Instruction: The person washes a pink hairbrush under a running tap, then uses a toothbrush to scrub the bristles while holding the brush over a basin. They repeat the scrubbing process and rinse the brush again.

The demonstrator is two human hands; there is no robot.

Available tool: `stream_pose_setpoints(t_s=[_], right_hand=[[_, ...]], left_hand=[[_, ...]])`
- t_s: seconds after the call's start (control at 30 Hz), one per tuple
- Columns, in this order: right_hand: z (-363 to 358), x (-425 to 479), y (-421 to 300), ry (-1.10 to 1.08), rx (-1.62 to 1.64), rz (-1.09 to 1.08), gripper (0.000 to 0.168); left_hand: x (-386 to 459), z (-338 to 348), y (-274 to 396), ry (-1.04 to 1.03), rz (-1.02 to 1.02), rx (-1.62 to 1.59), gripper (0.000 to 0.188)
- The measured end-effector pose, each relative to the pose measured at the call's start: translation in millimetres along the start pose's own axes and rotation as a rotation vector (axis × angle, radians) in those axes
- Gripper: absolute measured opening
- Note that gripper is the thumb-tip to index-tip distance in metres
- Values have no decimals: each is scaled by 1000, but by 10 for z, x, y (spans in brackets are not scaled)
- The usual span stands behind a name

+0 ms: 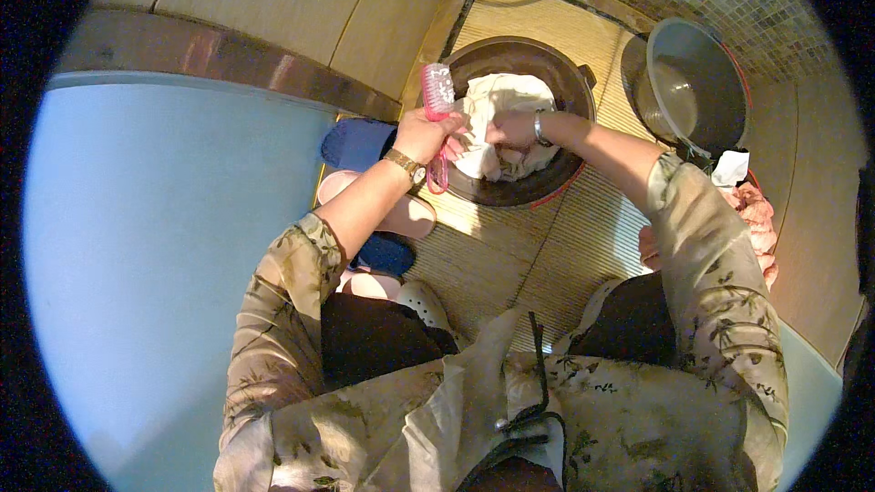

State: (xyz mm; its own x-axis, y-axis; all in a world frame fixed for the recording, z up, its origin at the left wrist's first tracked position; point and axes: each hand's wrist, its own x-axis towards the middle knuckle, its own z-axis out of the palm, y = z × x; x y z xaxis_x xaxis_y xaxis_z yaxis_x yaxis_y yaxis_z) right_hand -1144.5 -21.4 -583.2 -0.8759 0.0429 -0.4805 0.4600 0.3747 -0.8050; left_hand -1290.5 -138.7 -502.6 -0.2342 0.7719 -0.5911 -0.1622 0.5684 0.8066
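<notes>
My left hand (425, 135) is closed around a pink scrubbing brush (437, 90) at the left rim of a dark round basin (581, 92). The brush's pale bristles face right, and its looped pink handle pokes out below my palm. Inside the basin lies a bunched white cloth (523, 90). My right hand (514, 130), slightly blurred, grips the middle of this cloth with curled fingers. The left fingertips are close to the cloth's left edge; whether they also pinch it I cannot tell.
A grey bucket (697, 92) leans tilted at the right wall. Below it are a white paper-like piece (730, 169) and crumpled pink cloth (755, 219). Blue slippers (359, 142) and pink slippers (403, 215) line the left side of the ribbed tile floor (519, 253).
</notes>
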Motion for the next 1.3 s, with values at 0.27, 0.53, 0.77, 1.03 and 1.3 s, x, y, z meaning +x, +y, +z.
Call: stream_pose_setpoints(t_s=[0.27,0.53,0.77,1.03,1.3], right_hand=[[-104,-285,-470,429,71,-306,25],[-182,-428,-741,605,-414,-405,21],[-236,-519,-802,733,-659,-521,20],[-258,-616,-913,745,-706,-620,18],[-197,-672,-1027,657,-434,-415,22]], left_hand=[[-100,45,134,43,115,-30,8],[-286,99,366,101,265,154,11],[-254,90,347,18,309,105,10],[-383,111,443,-29,373,141,9],[-485,180,485,-3,396,96,7]])
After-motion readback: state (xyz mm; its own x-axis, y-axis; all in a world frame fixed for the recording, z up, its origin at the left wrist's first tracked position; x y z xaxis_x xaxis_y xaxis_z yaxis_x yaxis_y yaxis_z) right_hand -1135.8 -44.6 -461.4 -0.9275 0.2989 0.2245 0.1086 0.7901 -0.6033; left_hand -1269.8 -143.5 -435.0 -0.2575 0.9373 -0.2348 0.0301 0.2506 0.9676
